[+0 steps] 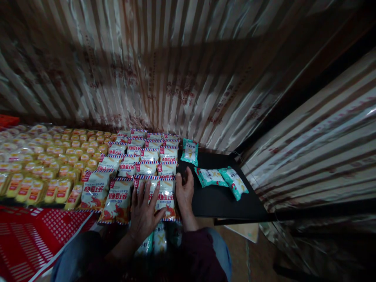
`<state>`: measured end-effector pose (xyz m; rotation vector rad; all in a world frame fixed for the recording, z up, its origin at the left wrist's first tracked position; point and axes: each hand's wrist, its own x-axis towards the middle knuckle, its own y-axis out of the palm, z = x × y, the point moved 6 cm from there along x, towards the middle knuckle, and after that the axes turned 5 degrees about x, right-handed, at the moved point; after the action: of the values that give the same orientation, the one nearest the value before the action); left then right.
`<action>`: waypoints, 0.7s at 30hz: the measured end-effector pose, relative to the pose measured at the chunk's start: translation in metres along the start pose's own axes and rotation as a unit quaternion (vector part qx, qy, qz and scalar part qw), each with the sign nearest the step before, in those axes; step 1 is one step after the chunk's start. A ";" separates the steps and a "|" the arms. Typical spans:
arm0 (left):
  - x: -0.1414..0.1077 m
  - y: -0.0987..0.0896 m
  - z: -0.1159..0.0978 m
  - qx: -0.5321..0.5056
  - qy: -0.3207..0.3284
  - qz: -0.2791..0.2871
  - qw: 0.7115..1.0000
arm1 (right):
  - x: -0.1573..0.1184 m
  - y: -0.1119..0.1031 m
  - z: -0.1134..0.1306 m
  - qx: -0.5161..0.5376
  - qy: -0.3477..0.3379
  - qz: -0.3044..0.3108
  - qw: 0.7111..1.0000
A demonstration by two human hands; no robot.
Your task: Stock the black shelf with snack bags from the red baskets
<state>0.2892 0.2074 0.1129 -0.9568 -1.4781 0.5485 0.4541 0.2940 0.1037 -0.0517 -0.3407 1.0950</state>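
My left hand (144,211) lies with spread fingers on top of the front snack packets (166,197), which are white and orange with red lettering and striped edges. Against the right side of the same packets stands my right hand (184,192), thumb and fingers apart, its palm facing them. Rows of matching packets (135,146) reach back toward the curtain. To the right of my right hand, three green snack packets lie loose on the black tabletop (223,205): one upright (190,152), one sideways (210,177), and one slanted (235,183).
Many yellow wrapped cakes (63,170) stand in rows on the left. A red plastic basket (23,243) is below them. More green packets (160,237) sit at my lap, under the table's front edge. Striped curtain-like sheeting (164,70) hangs behind and to the right.
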 end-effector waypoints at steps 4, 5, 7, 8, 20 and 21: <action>0.000 0.001 -0.002 0.018 0.006 -0.006 1.000 | -0.032 -0.018 -0.016 -0.084 0.013 0.027 0.996; -0.001 0.001 -0.003 0.017 0.007 -0.007 1.000 | -0.040 -0.019 -0.020 -0.088 0.013 0.044 0.995; -0.002 0.000 -0.004 0.011 0.009 -0.010 1.000 | -0.052 -0.020 -0.026 -0.078 0.010 0.056 0.995; -0.002 0.000 -0.004 0.008 0.010 -0.012 1.000 | -0.054 -0.019 -0.027 -0.068 0.006 0.055 0.996; 0.004 -0.001 -0.005 -0.005 -0.031 -0.037 0.999 | -0.034 -0.003 -0.016 -0.028 0.008 0.042 0.999; 0.003 -0.001 -0.006 -0.003 -0.030 -0.042 0.999 | -0.035 -0.001 -0.017 -0.031 0.013 0.054 0.998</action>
<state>0.2945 0.2084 0.1167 -0.8853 -1.5673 0.5169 0.4460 0.2648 0.0796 -0.1415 -0.3523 1.1895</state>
